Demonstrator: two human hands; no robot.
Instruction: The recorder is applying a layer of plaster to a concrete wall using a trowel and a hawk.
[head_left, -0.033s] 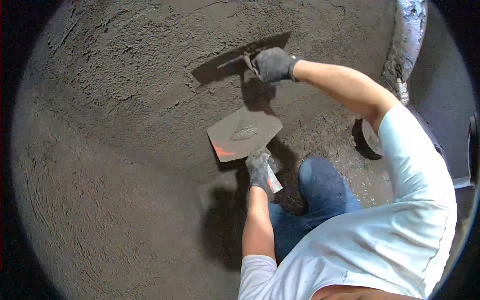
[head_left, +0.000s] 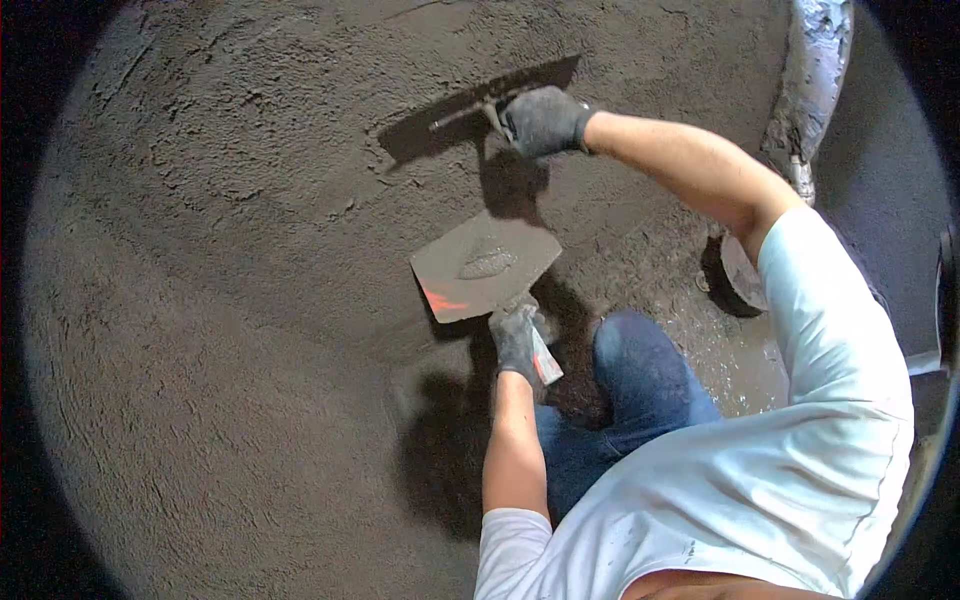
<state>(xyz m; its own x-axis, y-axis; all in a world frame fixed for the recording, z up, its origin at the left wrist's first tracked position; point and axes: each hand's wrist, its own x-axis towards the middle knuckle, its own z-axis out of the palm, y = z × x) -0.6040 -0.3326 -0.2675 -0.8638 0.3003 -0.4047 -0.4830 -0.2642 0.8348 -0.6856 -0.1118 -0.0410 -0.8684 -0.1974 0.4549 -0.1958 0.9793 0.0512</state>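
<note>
My right hand (head_left: pixel 548 122), in a dark grey work glove, is closed round the handle of a long plastering trowel (head_left: pixel 420 132). The trowel's dark blade lies against or very close to the rough grey wall (head_left: pixel 270 130), tilted up to the right. Lower down, my left hand (head_left: pixel 514 340), also gloved, grips the pale handle of a flat, many-sided plasterer's hawk (head_left: pixel 450 255). A small mound of wet mortar (head_left: pixel 487 262) sits on the hawk, and an orange patch marks its lower left corner. Fingers of both hands are partly hidden.
Another rough plastered surface (head_left: pixel 200 430) spreads at the left. My bent knee (head_left: pixel 645 360) is below right of the hawk. On the wet, littered ground lies a round container (head_left: pixel 742 275), partly behind my right arm. A mortar-smeared pale pipe or hose (head_left: pixel 815 80) hangs at upper right.
My right hand and the trowel have shifted slightly up and to the left along the wall. The hawk and my left hand have barely moved.
</note>
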